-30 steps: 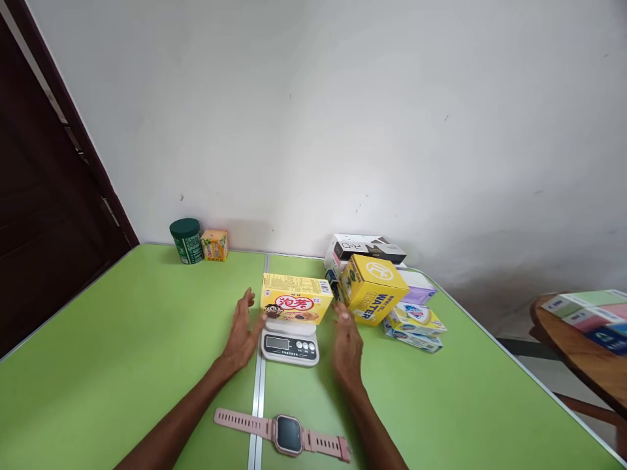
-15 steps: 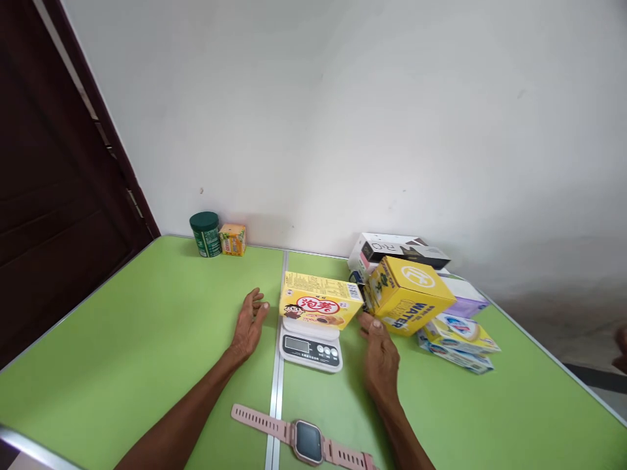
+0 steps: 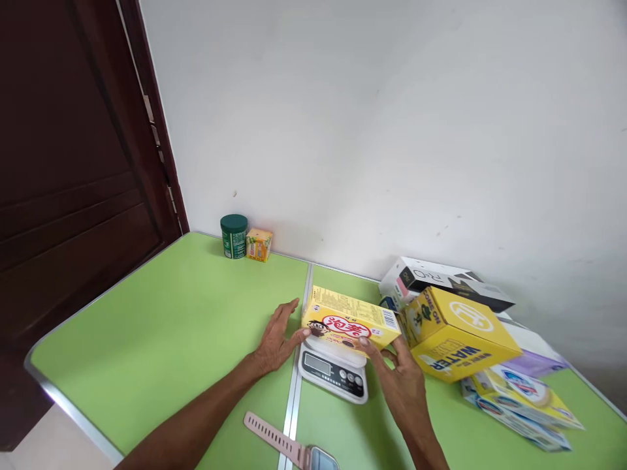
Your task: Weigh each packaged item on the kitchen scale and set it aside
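Observation:
A yellow snack box (image 3: pixel 343 320) with red lettering rests on a white kitchen scale (image 3: pixel 333 373), covering the weighing surface. At its left end is my left hand (image 3: pixel 277 341), fingers apart, with the thumb tip at the lower front corner; whether it touches is hard to tell. My right hand (image 3: pixel 399 375) grips the box's right end, thumb on the front face and fingers round the end. In front of the scale lies a pink-strapped smartwatch (image 3: pixel 321 458), partly cut off by the lower edge of the view.
To the right are a yellow WATER box (image 3: pixel 460 333), a white-and-black box (image 3: pixel 445 277), a purple-and-white box (image 3: pixel 536 352) and stacked yellow and blue boxes (image 3: pixel 524 398). A green canister (image 3: pixel 234 236) and small orange box (image 3: pixel 258 245) stand near the wall at back left.
Both hands have moved in to the snack box from either side, and the right one has taken hold of its end. The view has shifted, so the table's things appear further right.

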The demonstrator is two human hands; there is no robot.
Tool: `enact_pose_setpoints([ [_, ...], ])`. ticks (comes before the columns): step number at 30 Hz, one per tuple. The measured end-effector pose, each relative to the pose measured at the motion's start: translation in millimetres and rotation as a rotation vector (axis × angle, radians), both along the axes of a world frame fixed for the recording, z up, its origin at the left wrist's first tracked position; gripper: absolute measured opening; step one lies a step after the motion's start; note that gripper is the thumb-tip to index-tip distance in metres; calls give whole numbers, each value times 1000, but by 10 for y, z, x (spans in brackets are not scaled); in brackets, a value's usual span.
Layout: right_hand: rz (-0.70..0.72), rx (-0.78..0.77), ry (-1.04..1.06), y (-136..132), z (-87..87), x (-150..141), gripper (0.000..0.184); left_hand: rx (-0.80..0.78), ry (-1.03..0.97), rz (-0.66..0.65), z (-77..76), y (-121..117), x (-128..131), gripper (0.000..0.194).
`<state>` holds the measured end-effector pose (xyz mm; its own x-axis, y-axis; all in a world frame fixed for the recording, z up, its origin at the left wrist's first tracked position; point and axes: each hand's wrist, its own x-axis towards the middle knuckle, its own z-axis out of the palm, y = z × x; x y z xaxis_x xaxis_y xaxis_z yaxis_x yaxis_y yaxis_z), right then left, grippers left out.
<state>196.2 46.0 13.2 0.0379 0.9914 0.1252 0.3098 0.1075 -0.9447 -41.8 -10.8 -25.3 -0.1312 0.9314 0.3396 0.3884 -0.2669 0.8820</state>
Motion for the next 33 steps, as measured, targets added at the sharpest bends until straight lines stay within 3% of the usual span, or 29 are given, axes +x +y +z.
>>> enact_pose_setpoints([
  [6,60,42,0,14,259,-133,68,108,27,64,97,23,3,54],
  [9,121,72,7,96,426,-426,69,153,5,193,177,83,-155,53],
  [12,252,88,61,233,493,-881,66,166,-24,360,216,160,-480,50],
  [17,438,95,101,469,294,-1743,63,112,-42,576,104,199,-1212,49],
  [23,506,125,67,723,-30,-2569,46,65,36,669,-105,278,-1929,45],
  [27,499,136,41,920,-176,-2918,43,68,68,694,-207,477,-2197,47],
  [33,511,159,-1,1169,-377,-3158,49,49,114,734,-348,764,-2398,56],
])
